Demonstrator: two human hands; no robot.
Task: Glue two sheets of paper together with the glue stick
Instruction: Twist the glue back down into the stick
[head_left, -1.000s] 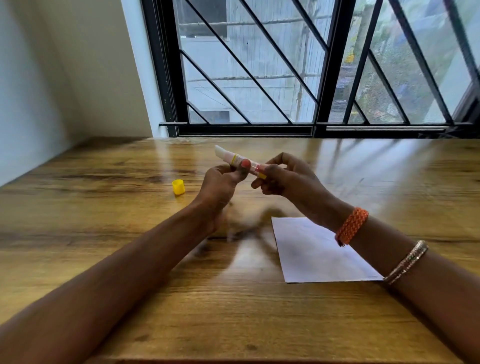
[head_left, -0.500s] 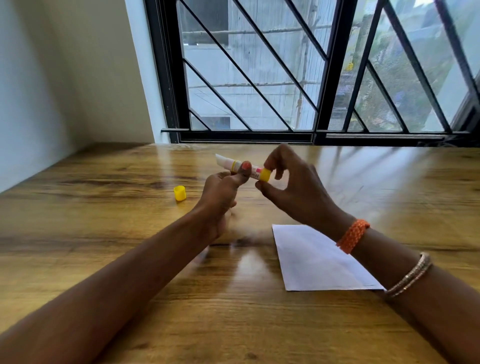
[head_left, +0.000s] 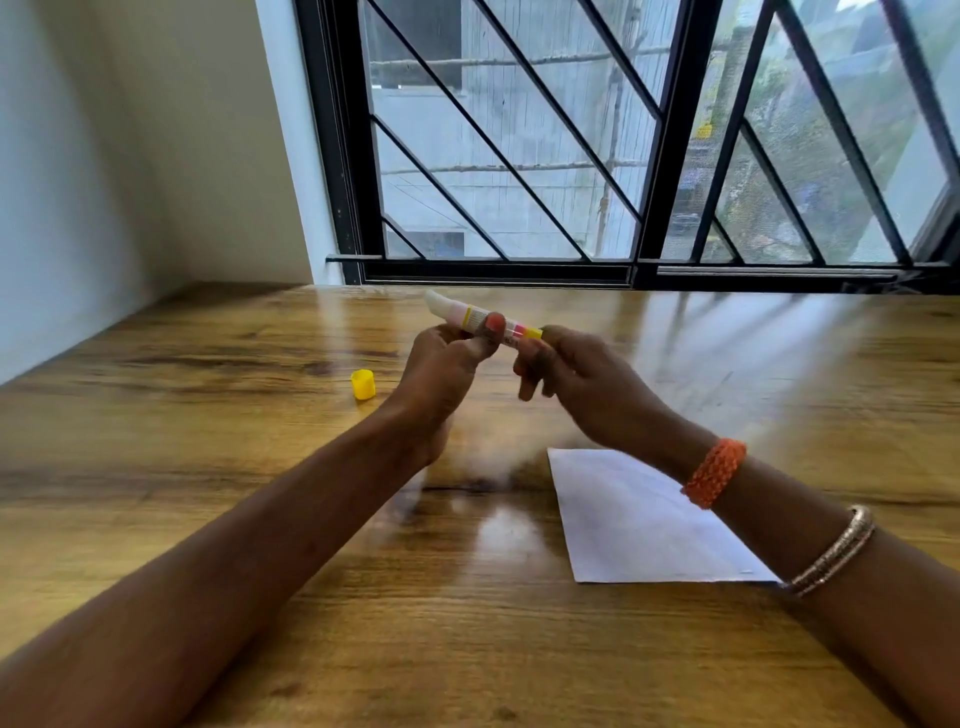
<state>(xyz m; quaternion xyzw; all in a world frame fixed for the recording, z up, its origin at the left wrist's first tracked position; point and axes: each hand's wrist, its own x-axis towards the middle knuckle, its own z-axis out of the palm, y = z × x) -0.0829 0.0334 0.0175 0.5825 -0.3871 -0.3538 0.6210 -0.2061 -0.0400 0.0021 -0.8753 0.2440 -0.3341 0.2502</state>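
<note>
Head view looks down over two bare forearms reaching across a glossy wooden tabletop (head_left: 208, 415) toward a black-framed window with diagonal bars (head_left: 519, 156). Both hands meet above the wood at the middle of the frame, sharing one glue stick (head_left: 480, 319). The stick lies nearly level, tilted so that its white, uncapped glue end points up and to the left, away from the person, while its yellow base points right. The left hand (head_left: 447, 364) is curled round the middle of the barrel, with the thumb, its nail painted red, pressed on the upper side. The right hand (head_left: 576, 374) pinches the yellow base end between fingertips and thumb, the other fingers loosely bent below it. The yellow cap (head_left: 363, 384) stands by itself on the tabletop, left of the left hand and apart from it. A white sheet of paper (head_left: 639, 519) lies flat on the wood below the right wrist, its right edge hidden by the forearm; whether it is one sheet or two stacked cannot be told. The right arm wears an orange braided band (head_left: 714, 473) at the wrist and a thin metallic bangle (head_left: 831, 553) farther up. A pale wall (head_left: 104, 156) meets the tabletop on the left.
</note>
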